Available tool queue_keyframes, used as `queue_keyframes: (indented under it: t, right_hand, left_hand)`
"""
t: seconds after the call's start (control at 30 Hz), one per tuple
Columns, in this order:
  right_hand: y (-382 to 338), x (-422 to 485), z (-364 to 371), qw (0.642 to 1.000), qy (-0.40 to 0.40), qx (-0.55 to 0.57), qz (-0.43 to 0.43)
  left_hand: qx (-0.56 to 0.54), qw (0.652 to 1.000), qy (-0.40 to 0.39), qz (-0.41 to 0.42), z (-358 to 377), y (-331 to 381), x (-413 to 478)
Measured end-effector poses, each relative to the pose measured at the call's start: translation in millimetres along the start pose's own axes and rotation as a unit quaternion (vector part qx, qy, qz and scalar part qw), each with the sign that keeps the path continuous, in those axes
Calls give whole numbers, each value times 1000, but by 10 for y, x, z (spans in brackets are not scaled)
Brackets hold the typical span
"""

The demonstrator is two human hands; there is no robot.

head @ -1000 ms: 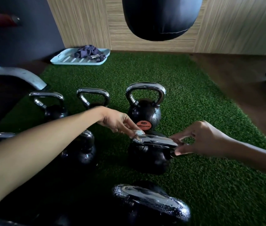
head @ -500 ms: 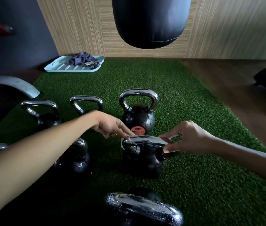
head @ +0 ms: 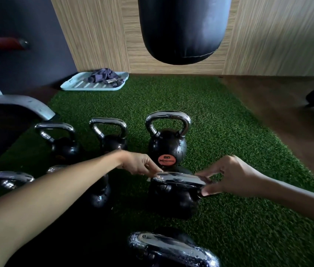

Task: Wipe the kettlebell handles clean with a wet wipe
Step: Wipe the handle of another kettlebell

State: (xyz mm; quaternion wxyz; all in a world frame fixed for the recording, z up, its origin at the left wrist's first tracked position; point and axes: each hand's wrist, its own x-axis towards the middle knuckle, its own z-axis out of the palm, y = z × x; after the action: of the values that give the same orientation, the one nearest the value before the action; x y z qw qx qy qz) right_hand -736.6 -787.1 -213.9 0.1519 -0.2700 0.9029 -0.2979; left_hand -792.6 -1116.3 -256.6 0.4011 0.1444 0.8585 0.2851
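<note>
Kettlebell handle sat atop its black kettlebell on the green turf, just nearer than the kettlebell marked 20. My left hand pinched a sliver of wet wipe at the handle's left end; my right hand, fingers curled, clamped its right end.

Kettlebells on the turf, tray behind them by the wall, punching bag overhead.
</note>
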Motion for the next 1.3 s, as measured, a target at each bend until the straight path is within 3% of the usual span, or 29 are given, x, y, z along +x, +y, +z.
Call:
queue_keyframes:
  t: [0.17,0.23,0.37,0.47,0.57,0.6,0.67,0.73,0.77,0.8,0.87,0.93,1.03,1.17,1.3]
  right_hand:
    - [9,23,15,1000,3,-8,9]
    - [-17,85,-21,1000,-1,-7,1]
    - [-127,351,-55,1000,19,22,-10]
    - [-250,635,-107,999,41,7,1]
    - [-346,873,-209,998,20,-58,26]
    - [-392,901,-211,994,39,-96,30]
    - [-550,855,-116,981,155,-115,33]
    - [-700,811,88,967,242,62,49]
    - [-771,798,192,945,215,229,95]
    - [-855,778,268,899,153,382,147]
    - [-946,744,357,818,51,540,189]
    - [-938,756,368,788,7,588,181]
    - [-953,784,324,792,27,589,159]
    - [-891,815,382,805,39,576,140]
    - [-815,818,451,757,84,627,162]
  left_hand:
    - [58,997,40,12,-34,59,-61]
    - [47,994,96,4,-153,74,-197]
    - [-135,951,277,33,-364,54,-404]
    - [-214,927,296,85,-409,-32,-435]
    - [-329,878,331,109,-357,62,-487]
    - [-369,861,328,124,-328,125,-525]
    - [-424,834,325,141,-266,221,-607]
    - [-439,825,324,146,-235,235,-664]
    - [-436,827,324,147,-222,250,-707]
    - [-427,831,324,149,-211,260,-739]
    - [-395,845,328,151,-171,250,-767]
    - [-338,861,347,154,-119,255,-771]
    - [-232,879,384,161,-34,347,-793]
    - [-152,877,436,136,-14,466,-803]
    - [9,895,424,134,-60,559,-841]
